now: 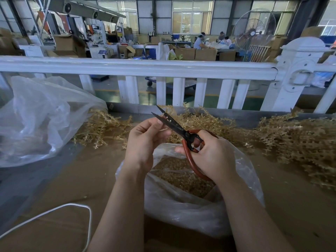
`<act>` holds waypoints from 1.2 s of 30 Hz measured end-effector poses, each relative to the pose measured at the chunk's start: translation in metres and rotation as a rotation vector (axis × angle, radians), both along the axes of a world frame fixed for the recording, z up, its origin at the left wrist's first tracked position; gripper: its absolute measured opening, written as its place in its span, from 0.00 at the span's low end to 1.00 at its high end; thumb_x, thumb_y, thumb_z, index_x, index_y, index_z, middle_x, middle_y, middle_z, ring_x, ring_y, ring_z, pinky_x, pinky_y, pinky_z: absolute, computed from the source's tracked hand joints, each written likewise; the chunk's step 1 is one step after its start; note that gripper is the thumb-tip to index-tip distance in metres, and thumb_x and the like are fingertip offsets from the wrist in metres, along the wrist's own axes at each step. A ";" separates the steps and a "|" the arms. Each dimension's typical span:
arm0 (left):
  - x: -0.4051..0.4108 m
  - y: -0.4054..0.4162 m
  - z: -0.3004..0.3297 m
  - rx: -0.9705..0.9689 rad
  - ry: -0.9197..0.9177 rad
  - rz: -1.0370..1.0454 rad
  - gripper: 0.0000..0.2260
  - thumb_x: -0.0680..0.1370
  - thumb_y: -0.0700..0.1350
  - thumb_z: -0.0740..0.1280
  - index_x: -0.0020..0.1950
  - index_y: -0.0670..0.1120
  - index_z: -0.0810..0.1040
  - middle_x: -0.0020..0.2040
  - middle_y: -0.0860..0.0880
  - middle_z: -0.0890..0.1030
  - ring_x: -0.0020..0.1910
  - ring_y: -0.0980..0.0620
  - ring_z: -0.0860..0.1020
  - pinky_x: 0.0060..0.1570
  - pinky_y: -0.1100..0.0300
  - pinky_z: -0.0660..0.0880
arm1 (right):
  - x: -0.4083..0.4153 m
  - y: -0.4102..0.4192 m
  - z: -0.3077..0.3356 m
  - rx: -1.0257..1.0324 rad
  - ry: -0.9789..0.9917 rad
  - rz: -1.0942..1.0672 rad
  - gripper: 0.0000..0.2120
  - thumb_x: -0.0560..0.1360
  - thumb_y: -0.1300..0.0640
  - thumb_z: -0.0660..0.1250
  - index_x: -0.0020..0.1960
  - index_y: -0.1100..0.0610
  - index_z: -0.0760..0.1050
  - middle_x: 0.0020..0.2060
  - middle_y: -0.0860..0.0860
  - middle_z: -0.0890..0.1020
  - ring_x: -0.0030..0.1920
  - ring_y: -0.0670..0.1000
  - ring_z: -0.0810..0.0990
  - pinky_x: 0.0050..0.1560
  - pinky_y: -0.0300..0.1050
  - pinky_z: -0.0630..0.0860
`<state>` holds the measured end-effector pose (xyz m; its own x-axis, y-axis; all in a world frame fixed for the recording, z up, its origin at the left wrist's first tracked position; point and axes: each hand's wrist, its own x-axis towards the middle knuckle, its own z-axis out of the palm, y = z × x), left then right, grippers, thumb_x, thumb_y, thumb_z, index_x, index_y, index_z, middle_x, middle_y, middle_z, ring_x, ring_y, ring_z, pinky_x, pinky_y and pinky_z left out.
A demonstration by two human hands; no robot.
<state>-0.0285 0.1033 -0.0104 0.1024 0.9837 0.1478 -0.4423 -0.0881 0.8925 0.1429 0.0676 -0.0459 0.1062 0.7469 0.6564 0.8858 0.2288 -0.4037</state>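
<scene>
**Thumb against the blade — that's the worry**

The heap of golden sprigs [300, 140] sprawls beyond the grip and to its right. It is near enough that a loose branch could snag the blade tips and jerk the cut.

Directly beneath both hands sits the clear bag [190, 211], its mouth slumped open over the cut bits [178, 175]. If the rim sags further, I reckon trimmings will skip onto the table [72, 179] instead.

The scissors [174, 124] are held above that bag, blades parted in a narrow V and pointing up and away from the right hand [212, 157]. Its fingers are curled through the red loops and hold them firmly.

The left hand [145, 140] is closed in a pinch right against the lower blade, thumb pad on the steel. It grips what looks like a sliver of stalk [164, 129] — too small to make out surely. That is the real hazard: with so little to hold, a snap of the blades could nip the thumb or flick the stub past the bag.
</scene>
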 end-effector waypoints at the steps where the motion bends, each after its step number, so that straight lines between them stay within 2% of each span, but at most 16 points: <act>1: 0.000 0.000 0.000 -0.005 -0.008 -0.005 0.09 0.79 0.36 0.66 0.42 0.44 0.83 0.39 0.46 0.85 0.36 0.53 0.83 0.42 0.62 0.80 | 0.000 0.000 0.000 0.002 -0.001 0.000 0.31 0.66 0.23 0.63 0.45 0.52 0.80 0.32 0.42 0.79 0.32 0.43 0.78 0.31 0.34 0.72; 5: -0.001 0.000 0.001 -0.005 -0.009 -0.021 0.11 0.78 0.36 0.67 0.40 0.46 0.85 0.41 0.46 0.85 0.37 0.52 0.83 0.43 0.62 0.81 | 0.000 -0.001 0.001 0.010 -0.004 -0.007 0.31 0.66 0.23 0.63 0.45 0.51 0.80 0.32 0.40 0.78 0.32 0.43 0.77 0.32 0.34 0.71; 9: 0.000 0.001 0.000 0.026 0.031 0.005 0.11 0.79 0.36 0.66 0.40 0.46 0.85 0.41 0.46 0.86 0.36 0.53 0.83 0.40 0.64 0.80 | 0.000 -0.001 0.002 0.001 -0.015 -0.004 0.32 0.66 0.23 0.63 0.46 0.51 0.81 0.34 0.41 0.81 0.34 0.44 0.80 0.34 0.37 0.74; 12: 0.002 0.001 0.000 0.056 0.061 0.013 0.13 0.79 0.37 0.66 0.39 0.48 0.86 0.41 0.47 0.86 0.36 0.54 0.83 0.42 0.64 0.80 | 0.001 -0.001 0.003 -0.004 -0.005 -0.006 0.33 0.65 0.23 0.61 0.46 0.52 0.81 0.34 0.40 0.80 0.34 0.44 0.79 0.33 0.36 0.73; 18: 0.001 0.002 -0.002 0.061 0.040 0.005 0.07 0.79 0.38 0.67 0.44 0.44 0.84 0.43 0.46 0.86 0.37 0.54 0.83 0.45 0.63 0.81 | 0.001 -0.001 0.001 -0.008 0.009 -0.018 0.35 0.65 0.22 0.60 0.47 0.52 0.81 0.34 0.42 0.82 0.35 0.45 0.81 0.35 0.40 0.78; 22: 0.001 0.002 -0.002 0.071 0.069 0.007 0.09 0.79 0.37 0.67 0.43 0.46 0.85 0.45 0.45 0.86 0.38 0.53 0.83 0.45 0.63 0.80 | 0.001 -0.002 0.003 -0.025 -0.023 -0.036 0.36 0.65 0.21 0.59 0.48 0.52 0.80 0.35 0.43 0.82 0.35 0.46 0.81 0.34 0.43 0.78; 30: 0.004 0.000 -0.003 0.090 0.134 -0.004 0.05 0.78 0.38 0.68 0.45 0.44 0.84 0.46 0.44 0.86 0.39 0.51 0.83 0.47 0.60 0.81 | 0.001 -0.002 0.005 -0.062 -0.032 -0.065 0.36 0.65 0.21 0.58 0.50 0.51 0.78 0.38 0.43 0.83 0.38 0.47 0.83 0.36 0.46 0.80; 33: 0.004 0.001 -0.004 0.084 0.119 -0.010 0.05 0.78 0.38 0.68 0.46 0.42 0.84 0.47 0.43 0.86 0.39 0.51 0.83 0.46 0.61 0.81 | 0.000 -0.003 0.004 -0.036 -0.028 -0.071 0.32 0.65 0.23 0.61 0.48 0.51 0.79 0.36 0.42 0.81 0.36 0.48 0.82 0.35 0.44 0.79; 36: 0.004 0.001 -0.004 0.076 0.095 -0.026 0.04 0.78 0.38 0.68 0.46 0.43 0.84 0.47 0.44 0.86 0.39 0.51 0.83 0.44 0.62 0.80 | -0.001 -0.003 0.004 -0.023 -0.012 -0.072 0.33 0.65 0.22 0.59 0.45 0.52 0.77 0.32 0.42 0.80 0.33 0.48 0.80 0.33 0.44 0.77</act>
